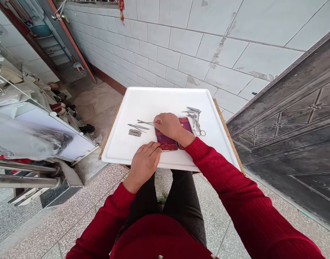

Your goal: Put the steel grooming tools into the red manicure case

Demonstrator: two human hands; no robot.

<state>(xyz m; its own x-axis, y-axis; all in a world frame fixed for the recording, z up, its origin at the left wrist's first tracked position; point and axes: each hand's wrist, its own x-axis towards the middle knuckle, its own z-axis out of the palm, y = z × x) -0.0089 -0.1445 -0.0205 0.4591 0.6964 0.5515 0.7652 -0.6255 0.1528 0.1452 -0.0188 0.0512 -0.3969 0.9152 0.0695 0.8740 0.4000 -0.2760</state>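
An open manicure case (169, 146) with a purple-red lining and slots lies on the white tray (121, 151). My left hand (145, 162) grips its near left corner, fingers bent and close together. Reaching across the case, my right hand (169, 125) is closed in a pinch on tweezers (145, 122), whose legs stick out leftward. Just below them lie thin metal tools (139, 127) and nail clippers (134, 132). Right of the case are small scissors (199, 131) and several other metal tools (193, 110). My right hand and forearm hide part of the case.
The tray rests on a wooden table (230, 138) close to a tiled wall (165, 54). A dark carved panel (289, 133) stands at right. On the left are metal rails (24, 172), a plastic-covered white board (59, 133) and shoes (86, 128).
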